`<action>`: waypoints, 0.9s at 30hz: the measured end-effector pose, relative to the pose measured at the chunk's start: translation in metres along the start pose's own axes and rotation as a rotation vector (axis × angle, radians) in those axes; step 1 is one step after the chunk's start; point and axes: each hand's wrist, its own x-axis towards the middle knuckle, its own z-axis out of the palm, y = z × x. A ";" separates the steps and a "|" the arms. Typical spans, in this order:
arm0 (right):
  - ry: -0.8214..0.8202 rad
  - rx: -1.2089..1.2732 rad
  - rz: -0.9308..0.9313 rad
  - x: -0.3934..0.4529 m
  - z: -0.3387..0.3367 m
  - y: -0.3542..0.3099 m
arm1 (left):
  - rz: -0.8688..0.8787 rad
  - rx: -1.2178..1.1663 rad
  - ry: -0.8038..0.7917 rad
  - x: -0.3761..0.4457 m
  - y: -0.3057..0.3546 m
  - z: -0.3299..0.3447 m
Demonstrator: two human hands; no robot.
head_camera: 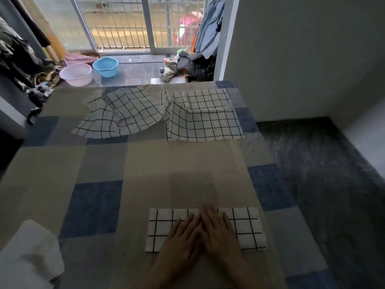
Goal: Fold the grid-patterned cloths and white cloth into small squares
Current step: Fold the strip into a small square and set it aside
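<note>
Pressing flat with both palms, you have your left hand (183, 236) and right hand (218, 232) side by side, fingers straight and overlapping at the middle of the strip (245, 228), a grid cloth already folded into a long band near your edge of the bed (145, 167). Neither hand grips anything; they only bear down.

Two more grid cloths lie unfolded at the far end: the left cloth (125, 113) rumpled, the right cloth (206, 117) draped over some raised shape I cannot make out. The white cloth (29, 251) sits bunched at your near left.

The risk now is the strip's layers sliding as you lift its end across. The ends are free while your hands hold only the centre, so a quick lift may skew the edges and leave a lopsided square. The soft bed gives little backing for a crease, too.
</note>
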 end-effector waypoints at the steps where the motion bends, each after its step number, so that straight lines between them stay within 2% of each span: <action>1: -0.008 0.001 -0.002 0.000 0.001 0.003 | 0.005 0.004 -0.002 0.000 -0.001 0.000; 7: 0.069 -0.073 0.120 -0.017 -0.013 0.055 | -0.274 0.023 0.044 -0.022 -0.033 -0.007; 11: 0.097 -0.129 0.248 -0.043 -0.022 0.108 | -0.266 0.025 -0.021 -0.028 -0.040 -0.012; 15: 0.228 -0.085 0.440 -0.038 -0.031 0.100 | -0.250 0.020 -0.025 -0.027 -0.036 -0.017; 18: 0.378 0.113 0.280 -0.014 -0.039 0.032 | -0.260 0.021 -0.050 -0.027 -0.036 -0.020; 21: 0.258 0.146 0.001 0.011 -0.026 -0.039 | -0.263 0.011 -0.068 -0.026 -0.036 -0.020; 22: 0.206 0.130 -0.036 0.017 -0.016 -0.052 | -0.265 0.009 -0.069 -0.026 -0.036 -0.020; 27: 0.065 -0.014 -0.013 0.015 0.014 -0.029 | -0.268 0.009 -0.068 -0.025 -0.038 -0.019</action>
